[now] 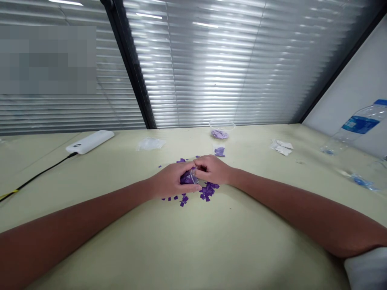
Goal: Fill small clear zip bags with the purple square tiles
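My left hand (172, 181) and my right hand (213, 169) meet at the middle of the pale table, both gripping a small clear plastic bag (189, 178) packed with purple pieces. Their fingers hide much of the bag. Loose purple paper squares (207, 191) lie scattered around and below my hands, with a denser cluster under my right hand. A few more sit just beyond my fingers.
Farther back stand a clear bowl (221, 129) holding lilac pieces, a small purple heap (219, 151), and a clear plastic sheet (150, 143). A white power bank (90, 141) with a black cable lies left; crumpled white paper (281, 147) and a water bottle (358, 125) lie right.
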A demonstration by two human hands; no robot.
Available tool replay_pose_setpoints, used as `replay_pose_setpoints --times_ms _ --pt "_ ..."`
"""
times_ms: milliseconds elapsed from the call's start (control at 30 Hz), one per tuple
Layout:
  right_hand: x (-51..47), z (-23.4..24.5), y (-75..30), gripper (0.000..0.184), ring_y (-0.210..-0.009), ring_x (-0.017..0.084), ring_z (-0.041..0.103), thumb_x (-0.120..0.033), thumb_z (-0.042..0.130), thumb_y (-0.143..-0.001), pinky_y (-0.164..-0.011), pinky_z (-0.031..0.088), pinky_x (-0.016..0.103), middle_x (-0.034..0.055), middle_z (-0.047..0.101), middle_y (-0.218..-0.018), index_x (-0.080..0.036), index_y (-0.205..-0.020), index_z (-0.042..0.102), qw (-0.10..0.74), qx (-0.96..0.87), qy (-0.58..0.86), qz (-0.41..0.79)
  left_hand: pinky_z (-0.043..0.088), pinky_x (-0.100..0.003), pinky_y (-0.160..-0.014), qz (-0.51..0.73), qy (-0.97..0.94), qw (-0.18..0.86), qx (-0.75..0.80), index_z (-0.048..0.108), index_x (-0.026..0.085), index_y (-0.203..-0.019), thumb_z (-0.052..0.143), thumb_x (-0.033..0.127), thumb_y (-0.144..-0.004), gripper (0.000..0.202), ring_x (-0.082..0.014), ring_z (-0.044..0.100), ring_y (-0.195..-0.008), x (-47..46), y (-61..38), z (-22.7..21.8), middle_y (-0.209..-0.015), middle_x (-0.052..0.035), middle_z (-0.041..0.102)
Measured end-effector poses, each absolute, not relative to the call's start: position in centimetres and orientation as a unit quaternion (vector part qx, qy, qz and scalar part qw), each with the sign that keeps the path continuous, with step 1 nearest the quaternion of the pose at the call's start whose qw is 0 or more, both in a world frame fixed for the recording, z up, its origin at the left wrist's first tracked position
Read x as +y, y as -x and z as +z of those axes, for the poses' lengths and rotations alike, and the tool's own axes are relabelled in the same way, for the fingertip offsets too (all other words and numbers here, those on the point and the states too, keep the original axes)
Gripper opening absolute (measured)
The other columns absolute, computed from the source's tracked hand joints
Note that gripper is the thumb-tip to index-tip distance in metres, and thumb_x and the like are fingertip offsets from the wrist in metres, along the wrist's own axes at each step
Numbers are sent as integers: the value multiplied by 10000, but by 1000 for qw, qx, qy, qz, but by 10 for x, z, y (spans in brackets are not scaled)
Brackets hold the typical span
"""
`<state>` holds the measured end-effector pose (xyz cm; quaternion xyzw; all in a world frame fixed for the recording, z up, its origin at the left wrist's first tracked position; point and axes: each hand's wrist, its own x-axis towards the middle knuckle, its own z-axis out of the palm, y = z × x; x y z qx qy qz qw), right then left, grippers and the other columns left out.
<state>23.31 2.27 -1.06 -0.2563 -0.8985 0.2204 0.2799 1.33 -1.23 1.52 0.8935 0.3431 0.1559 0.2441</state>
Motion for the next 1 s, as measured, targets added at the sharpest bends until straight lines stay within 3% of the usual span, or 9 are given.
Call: replay_pose_setpoints --times_ms 1000 --pt "22 -11 -234 270 -590 111 452 -249 551 -929 -581 332 260 -39 521 -650 -202 -683 451 275 -896 263 228 528 -312 -810 157 -892 245 346 666 252 -1283 689 575 -934 476 -238 706 -984 -14 -15 18 -1180 -42 759"
